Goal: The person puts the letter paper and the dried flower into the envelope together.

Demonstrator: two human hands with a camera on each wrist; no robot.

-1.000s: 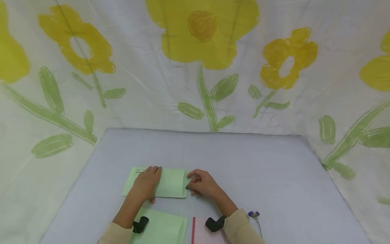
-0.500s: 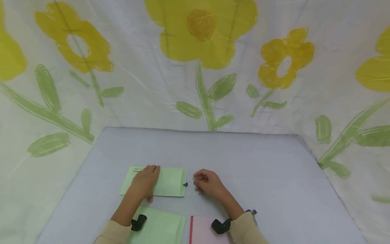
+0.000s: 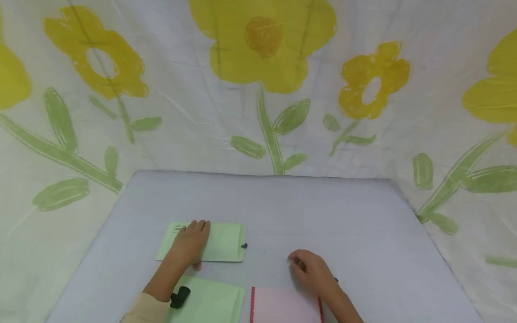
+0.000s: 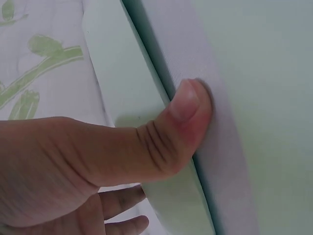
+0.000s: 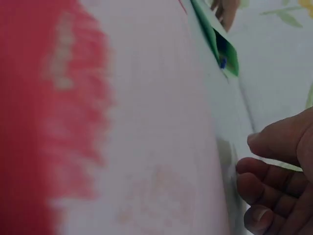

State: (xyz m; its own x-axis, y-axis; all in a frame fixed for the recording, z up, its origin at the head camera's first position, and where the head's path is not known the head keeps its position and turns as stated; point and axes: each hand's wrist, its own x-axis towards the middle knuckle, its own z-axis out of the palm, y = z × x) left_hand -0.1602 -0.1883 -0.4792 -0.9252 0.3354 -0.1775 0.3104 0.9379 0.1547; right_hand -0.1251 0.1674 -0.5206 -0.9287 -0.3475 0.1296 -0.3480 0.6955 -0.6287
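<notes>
My left hand rests across the upper green paper envelope, fingers over its top. In the left wrist view the thumb lies over the envelope's near edge. A small purple dried flower pokes out of the envelope's mouth on the right. That mouth gapes a little in the right wrist view, the purple bloom inside it. My right hand hovers above the far right corner of a pink envelope, fingers loosely curled, with nothing seen between them. Another purple flower is mostly hidden behind the right wrist.
A second green envelope lies nearest me, left of the pink one with its red borders. Grey cloth covers the table. Behind it hangs a white curtain painted with yellow flowers.
My right hand has let go of the purple flower at the envelope's mouth and moved right and nearer to me. The left hand stays on the envelope.
</notes>
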